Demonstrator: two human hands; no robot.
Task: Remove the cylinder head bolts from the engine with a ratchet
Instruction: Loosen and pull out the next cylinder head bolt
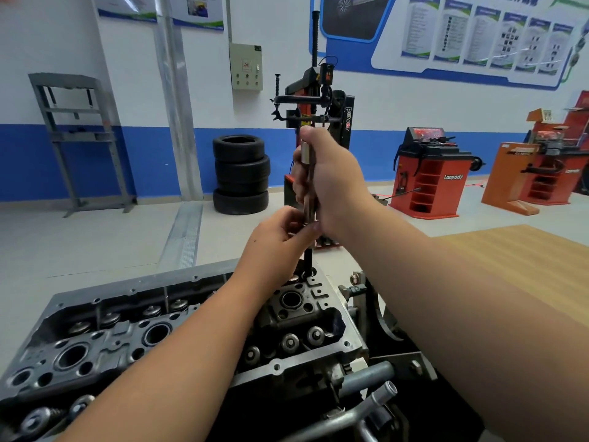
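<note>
A: From the head view, the right hand (331, 180) is wrapped round the upright tool shaft (308, 186), holding it vertical above the far end of the cylinder head (191, 320). The left hand (280, 237), just below it, pinches the lower part of the shaft with its fingertips.

B: So what makes this step go well?

A: I'd keep the shaft dead in line with the bolt hole (308, 273) directly under both hands, draw straight up, and let the left fingers steady the dark lower section (308, 258) so nothing slips off.

B: Is that dark section a bolt or an extension?

A: I can't tell; the hands cover the joint. The ratchet's head is hidden too, and the near end of the cylinder head is cut off at the frame's edge.
</note>
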